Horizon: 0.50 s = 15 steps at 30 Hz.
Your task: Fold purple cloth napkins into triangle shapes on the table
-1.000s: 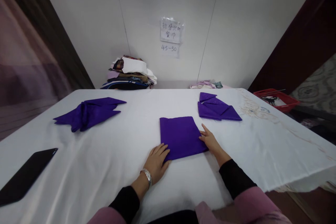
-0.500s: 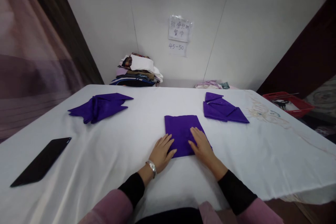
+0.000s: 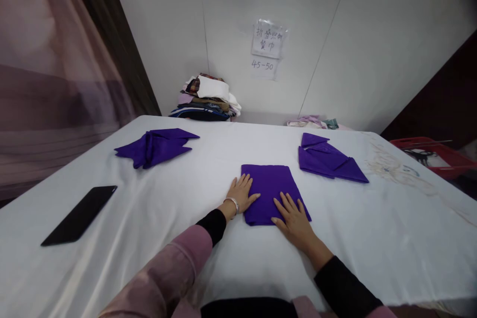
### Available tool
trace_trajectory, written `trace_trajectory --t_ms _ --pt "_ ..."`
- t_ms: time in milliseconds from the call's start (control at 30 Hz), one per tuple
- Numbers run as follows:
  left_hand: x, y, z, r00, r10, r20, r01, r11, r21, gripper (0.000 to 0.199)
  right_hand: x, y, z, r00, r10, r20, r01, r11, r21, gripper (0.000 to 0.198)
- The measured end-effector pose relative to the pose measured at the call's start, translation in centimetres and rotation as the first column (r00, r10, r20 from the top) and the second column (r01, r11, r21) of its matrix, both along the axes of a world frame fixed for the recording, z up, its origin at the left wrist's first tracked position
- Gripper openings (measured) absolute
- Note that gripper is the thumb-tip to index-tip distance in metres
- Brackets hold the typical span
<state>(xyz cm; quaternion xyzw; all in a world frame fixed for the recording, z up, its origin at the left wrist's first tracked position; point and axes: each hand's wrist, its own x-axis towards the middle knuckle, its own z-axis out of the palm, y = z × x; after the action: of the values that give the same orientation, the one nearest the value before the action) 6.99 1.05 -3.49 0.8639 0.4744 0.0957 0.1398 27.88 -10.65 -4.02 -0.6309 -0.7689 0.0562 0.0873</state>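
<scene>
A purple cloth napkin (image 3: 270, 186), folded into a flat square, lies on the white tablecloth (image 3: 160, 208) in front of me. My left hand (image 3: 243, 194) rests flat on its left edge, fingers stretched out. On the lower right part of the napkin lies my right hand (image 3: 294, 221), palm down with the fingers apart. Neither hand grips the fabric. Farther back on the left sits a purple napkin folded into a pointed shape (image 3: 156, 146), and another folded purple napkin (image 3: 330, 159) lies flat at the back right.
A dark flat tablet-like object (image 3: 80, 216) lies on the left. Behind the table are a pile of folded clothes (image 3: 208, 97) and some pink cloth (image 3: 307, 121). A red basket (image 3: 452, 166) stands past the right edge. Paper signs (image 3: 267, 42) hang on the wall.
My left hand has slid farther up along the napkin's left edge. My right hand has moved down toward its lower right corner. The view has shifted slightly left.
</scene>
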Motion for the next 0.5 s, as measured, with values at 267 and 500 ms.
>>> trace_trajectory --t_ms 267,500 --pt "0.9 3.4 0.9 1.0 0.025 -0.019 -0.024 0.999 0.042 0.067 -0.1 0.0 0.2 1.0 -0.001 0.01 0.001 1.0 -0.01 0.061" --pt "0.8 4.6 0.3 0.997 0.057 -0.05 -0.057 0.998 -0.005 0.071 -0.4 0.0 0.8 0.999 -0.001 0.044 0.002 1.0 -0.024 0.061"
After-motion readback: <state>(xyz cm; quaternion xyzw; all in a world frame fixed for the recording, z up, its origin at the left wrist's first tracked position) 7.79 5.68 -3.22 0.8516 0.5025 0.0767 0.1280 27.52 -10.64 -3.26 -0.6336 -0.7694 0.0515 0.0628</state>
